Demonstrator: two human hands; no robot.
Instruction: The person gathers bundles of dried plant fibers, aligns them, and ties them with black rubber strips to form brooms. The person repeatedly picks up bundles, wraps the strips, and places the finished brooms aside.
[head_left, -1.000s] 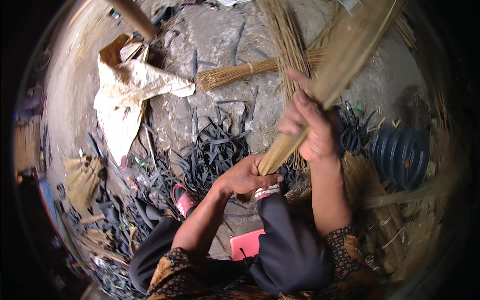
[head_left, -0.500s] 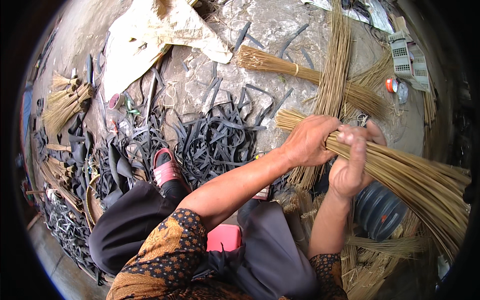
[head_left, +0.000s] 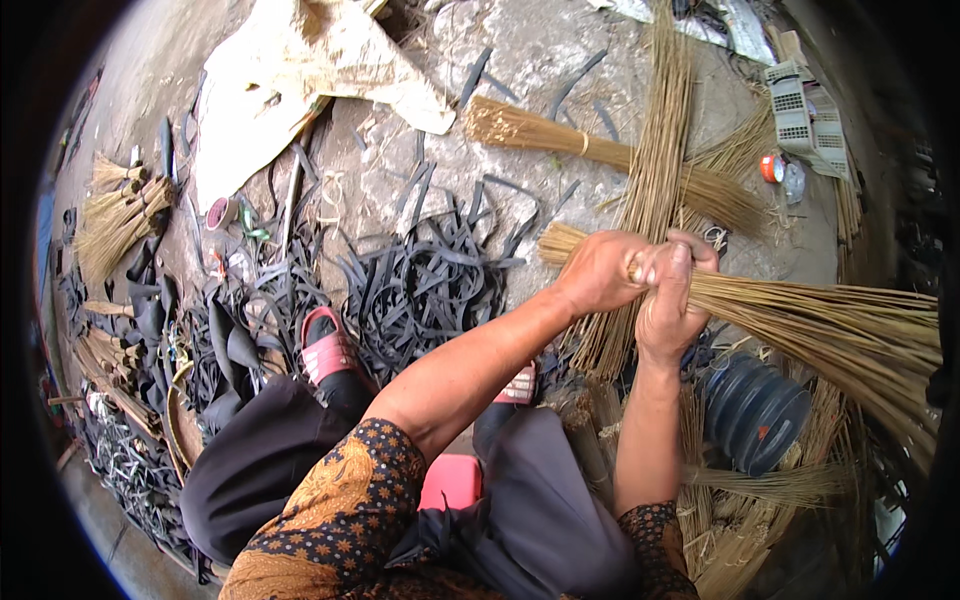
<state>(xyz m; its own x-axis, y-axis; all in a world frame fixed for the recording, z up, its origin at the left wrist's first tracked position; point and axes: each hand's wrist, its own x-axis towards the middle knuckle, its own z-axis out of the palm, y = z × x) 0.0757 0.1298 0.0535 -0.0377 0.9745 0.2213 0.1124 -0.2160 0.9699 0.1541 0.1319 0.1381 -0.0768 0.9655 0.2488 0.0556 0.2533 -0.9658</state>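
Note:
Both hands grip one bundle of thin tan broom sticks (head_left: 800, 320) that lies across the right side, its cut end pointing left and its tips fanning out to the right. My left hand (head_left: 600, 272) wraps the bundle near the cut end. Right beside it, my right hand (head_left: 672, 300) clasps the same bundle from the front. More loose sticks (head_left: 655, 170) stand upright behind the hands.
Black rubber strips (head_left: 425, 275) lie heaped on the stone ground ahead of my knees. A tied stick bundle (head_left: 560, 135) lies beyond them, a pale sack (head_left: 290, 70) at the back left, small broom heads (head_left: 115, 215) far left, a dark ribbed container (head_left: 755, 410) at right.
The stick bundle has swung from upright to lying sideways toward the right. My left hand came up from near my lap and took hold of it beside the right hand.

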